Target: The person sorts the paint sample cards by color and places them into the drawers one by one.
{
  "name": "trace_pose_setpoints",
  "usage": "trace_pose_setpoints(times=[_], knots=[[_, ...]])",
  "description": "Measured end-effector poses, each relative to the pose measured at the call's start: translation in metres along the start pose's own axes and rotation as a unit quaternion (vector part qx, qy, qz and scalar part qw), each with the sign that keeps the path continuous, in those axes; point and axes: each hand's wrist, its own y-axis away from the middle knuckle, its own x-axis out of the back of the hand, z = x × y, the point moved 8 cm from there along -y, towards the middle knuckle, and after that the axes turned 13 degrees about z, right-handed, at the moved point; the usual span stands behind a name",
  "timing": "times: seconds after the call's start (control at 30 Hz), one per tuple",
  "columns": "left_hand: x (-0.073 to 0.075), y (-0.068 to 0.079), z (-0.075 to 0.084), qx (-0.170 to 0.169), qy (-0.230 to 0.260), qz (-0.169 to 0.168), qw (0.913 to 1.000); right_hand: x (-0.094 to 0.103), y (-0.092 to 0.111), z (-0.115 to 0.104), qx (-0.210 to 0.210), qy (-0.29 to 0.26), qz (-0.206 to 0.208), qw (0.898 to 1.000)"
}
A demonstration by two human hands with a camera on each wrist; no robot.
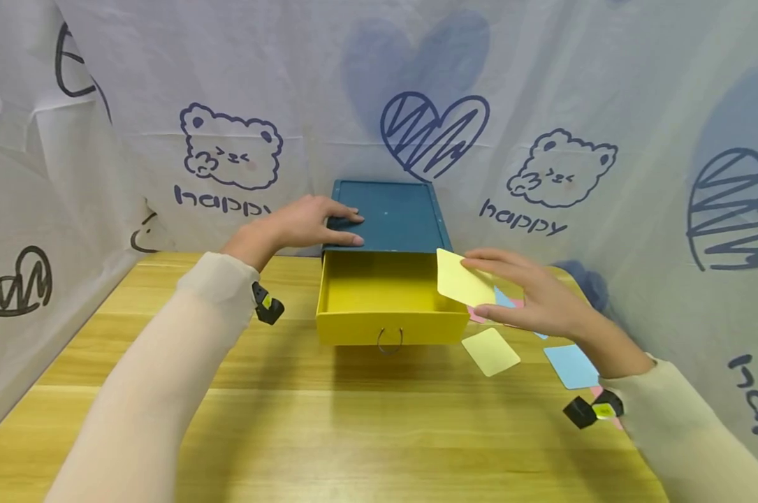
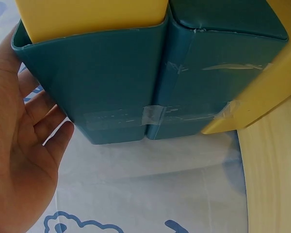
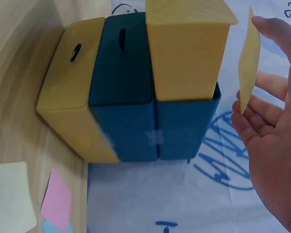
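A small drawer cabinet with a dark teal top [image 1: 388,220] stands on the table, its top yellow drawer [image 1: 353,330] pulled out. My left hand [image 1: 306,222] rests on the left edge of the teal top, fingers fairly straight. Between the thumb and fingers of my right hand [image 1: 538,297] a pale yellow paper card [image 1: 460,278] is pinched, above the drawer's right front corner. The inside of the drawer shows bare yellow in the head view. Lower down, the right wrist view shows a closed teal drawer [image 3: 123,63] and a closed yellow drawer [image 3: 70,77].
Another pale yellow card [image 1: 490,351] lies on the wooden table [image 1: 353,433] right of the drawer. A blue card [image 1: 571,366] and a pink card [image 3: 56,200] lie near it, partly under the right arm. A printed white cloth [image 1: 328,84] hangs behind the cabinet.
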Motion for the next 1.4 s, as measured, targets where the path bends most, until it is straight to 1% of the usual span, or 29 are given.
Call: trace_pose_setpoints(times=[0.23, 0.43, 0.53, 0.63, 0.73, 0.87, 0.93, 1.07, 1.2, 1.4], knots=[[0.000, 0.001, 0.001, 0.003, 0.002, -0.003, 1.0000, -0.017, -0.022, -0.012, 0.026, 0.012, -0.048, 0.998], [0.000, 0.002, 0.002, 0.001, 0.002, 0.000, 1.0000, -0.034, -0.036, -0.013, 0.015, 0.037, -0.085, 0.996], [0.000, 0.002, 0.003, 0.000, 0.004, -0.001, 1.0000, -0.039, -0.040, -0.014, 0.009, 0.044, -0.096, 0.994], [0.000, 0.001, 0.004, -0.002, 0.007, 0.000, 1.0000, -0.041, -0.043, -0.016, 0.012, 0.052, -0.099, 0.994], [0.000, 0.001, 0.003, -0.004, 0.009, 0.002, 1.0000, -0.042, -0.046, -0.018, 0.035, 0.071, -0.088, 0.993], [0.000, 0.001, 0.001, -0.003, 0.010, 0.004, 0.9999, -0.043, -0.048, -0.022, 0.076, 0.097, -0.055, 0.991], [0.000, 0.001, 0.001, -0.003, 0.010, 0.004, 0.9999, -0.042, -0.048, -0.022, 0.081, 0.098, -0.042, 0.991], [0.000, 0.001, 0.001, -0.003, 0.012, 0.004, 0.9999, -0.038, -0.043, -0.016, 0.063, 0.074, -0.026, 0.995], [-0.001, 0.001, 0.002, -0.001, 0.013, 0.001, 0.9999, -0.028, -0.035, -0.009, 0.037, 0.047, -0.003, 0.998], [-0.001, 0.001, 0.002, 0.000, 0.010, -0.001, 0.9999, -0.013, -0.019, 0.009, 0.002, 0.026, 0.032, 0.999]])
